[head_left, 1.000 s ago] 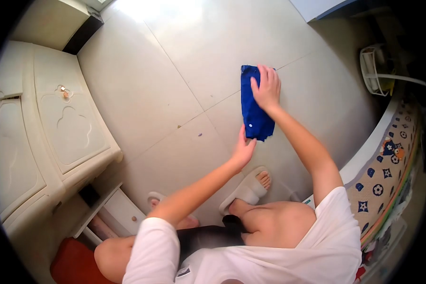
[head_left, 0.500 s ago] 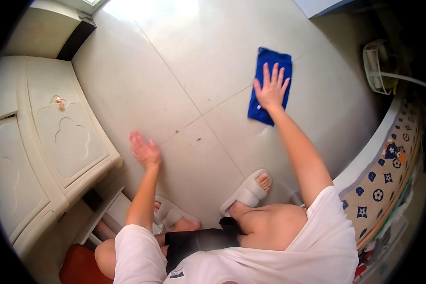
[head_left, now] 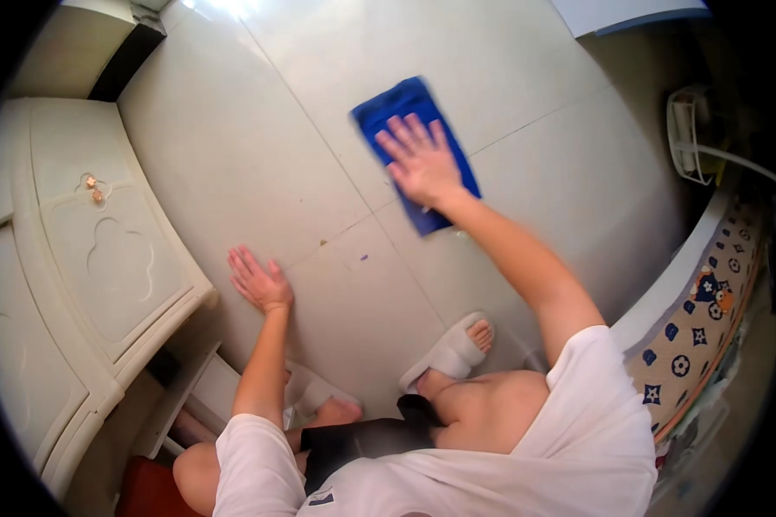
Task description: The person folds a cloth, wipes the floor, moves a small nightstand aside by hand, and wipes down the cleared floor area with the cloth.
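Observation:
My right hand (head_left: 426, 165) lies flat with fingers spread on a blue cloth (head_left: 453, 138), pressing it against the tiled floor (head_left: 319, 284). The cloth is spread out at a slant near the top middle of the view. To the left, my left hand (head_left: 260, 281) is held palm down at the floor beside the white cabinet, fingers apart and nothing in it. Small dark specks (head_left: 364, 257) show on the tiles between my hands and my feet.
A white cabinet (head_left: 112, 267) with flower-shaped knobs stands at the left. My slippered feet (head_left: 448, 349) are below. At the right are a patterned mat edge (head_left: 681, 362) and a white wire rack (head_left: 685, 138). A red object (head_left: 151, 491) is at the lower left.
My right hand has moved left with the blue cloth, which is now tilted the other way. My left hand has stayed nearly in place, its fingers a little more spread.

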A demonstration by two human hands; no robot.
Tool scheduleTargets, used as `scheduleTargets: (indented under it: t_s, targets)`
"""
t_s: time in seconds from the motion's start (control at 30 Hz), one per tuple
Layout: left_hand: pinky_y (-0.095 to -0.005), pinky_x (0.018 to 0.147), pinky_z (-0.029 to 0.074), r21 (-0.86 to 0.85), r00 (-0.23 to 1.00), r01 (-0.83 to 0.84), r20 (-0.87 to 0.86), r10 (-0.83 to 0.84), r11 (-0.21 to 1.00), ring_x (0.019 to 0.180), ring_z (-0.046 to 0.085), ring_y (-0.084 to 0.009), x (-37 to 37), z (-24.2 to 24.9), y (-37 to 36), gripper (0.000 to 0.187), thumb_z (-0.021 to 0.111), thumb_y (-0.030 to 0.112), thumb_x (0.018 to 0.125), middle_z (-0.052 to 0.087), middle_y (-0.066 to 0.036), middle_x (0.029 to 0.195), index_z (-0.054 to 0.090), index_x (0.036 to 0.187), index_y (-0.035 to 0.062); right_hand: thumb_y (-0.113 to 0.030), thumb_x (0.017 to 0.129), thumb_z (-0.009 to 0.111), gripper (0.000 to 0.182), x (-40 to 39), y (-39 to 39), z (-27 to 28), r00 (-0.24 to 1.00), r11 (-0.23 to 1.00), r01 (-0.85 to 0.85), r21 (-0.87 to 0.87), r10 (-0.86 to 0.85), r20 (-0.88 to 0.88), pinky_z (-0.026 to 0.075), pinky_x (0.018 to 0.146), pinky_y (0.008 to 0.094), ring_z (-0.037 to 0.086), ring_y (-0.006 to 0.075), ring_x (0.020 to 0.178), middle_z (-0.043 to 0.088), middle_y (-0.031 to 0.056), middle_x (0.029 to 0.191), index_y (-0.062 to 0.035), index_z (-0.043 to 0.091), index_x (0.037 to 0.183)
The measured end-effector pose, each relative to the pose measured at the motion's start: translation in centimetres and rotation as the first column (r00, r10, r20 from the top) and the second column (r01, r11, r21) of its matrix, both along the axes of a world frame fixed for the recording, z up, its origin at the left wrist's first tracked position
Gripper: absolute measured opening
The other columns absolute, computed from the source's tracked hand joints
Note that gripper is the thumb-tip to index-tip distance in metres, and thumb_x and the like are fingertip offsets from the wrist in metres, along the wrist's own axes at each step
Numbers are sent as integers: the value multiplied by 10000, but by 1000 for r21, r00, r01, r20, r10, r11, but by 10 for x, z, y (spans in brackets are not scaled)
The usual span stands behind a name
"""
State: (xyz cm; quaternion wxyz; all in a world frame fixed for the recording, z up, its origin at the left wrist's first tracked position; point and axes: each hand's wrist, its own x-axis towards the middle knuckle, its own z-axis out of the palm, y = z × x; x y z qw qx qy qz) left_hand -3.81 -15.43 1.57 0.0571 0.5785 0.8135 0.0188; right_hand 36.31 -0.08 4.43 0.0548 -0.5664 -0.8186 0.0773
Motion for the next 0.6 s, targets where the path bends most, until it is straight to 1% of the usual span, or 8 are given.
scheduleTargets:
  t_s: [0.1,0.2,0.23,0.3,0.33,0.47,0.53,0.6]
  targets:
    - [-546,1323,68,12,1000,8,-1,-8,1000,1663,143,-285,0,2,1,828,524,405,990,191,-119,1794,252,1711,100,-466,1075,490,599,-42,-18,2,978,985,-169,-17,166,-124,134,1316,595,263,282,1627,347,21,1746,-280,441,1643]
    - [-546,1322,70,16,1000,16,-4,-16,1000,1662,147,-288,-1,1,-3,823,521,387,989,195,-120,1793,253,1709,92,-466,1074,497,588,-31,-12,3,972,980,-199,-22,194,-133,152,1323,564,293,253,1616,371,13,1735,-299,452,1636]
    - [-548,1320,82,6,1000,17,3,-17,1000,1660,152,-296,0,3,-3,814,538,355,990,199,-132,1790,256,1706,89,-468,1055,528,607,-19,-7,3,980,988,-156,-22,152,-126,163,1318,572,299,268,1614,373,21,1734,-289,460,1631]
    - [-552,1315,108,-12,1000,20,12,-20,1000,1655,163,-312,-1,6,-1,800,572,292,993,206,-156,1783,263,1700,82,-416,1009,612,650,21,6,-3,998,999,15,39,-13,-62,198,1300,596,313,309,1608,361,54,1740,-270,467,1625]
    - [-552,1315,110,-4,1000,22,7,-22,1000,1654,165,-312,-1,7,-1,801,575,284,990,207,-156,1783,264,1700,83,-400,1011,619,670,48,10,-7,994,990,113,85,-112,-15,211,1291,610,313,321,1608,340,60,1750,-267,438,1642]
    - [-549,1314,113,19,1000,28,2,-28,999,1652,171,-311,0,6,0,808,587,266,977,218,-155,1779,270,1699,90,-403,1064,550,666,180,-6,-22,885,882,416,221,-448,125,246,1254,654,308,384,1602,308,111,1759,-250,355,1683]
    - [-550,1315,107,5,1000,25,-4,-25,1000,1653,172,-308,0,5,0,820,577,306,970,222,-150,1780,272,1700,92,-463,1099,474,637,243,-36,-43,736,737,627,254,-667,117,238,1243,681,287,378,1611,298,92,1765,-299,324,1695]
    - [-554,1316,94,-28,1000,19,-3,-19,999,1656,169,-304,-2,3,-2,845,550,388,962,218,-141,1784,273,1704,93,-518,1119,395,622,280,-65,-41,494,514,837,186,-857,147,212,1256,671,255,369,1625,255,75,1783,-340,283,1705]
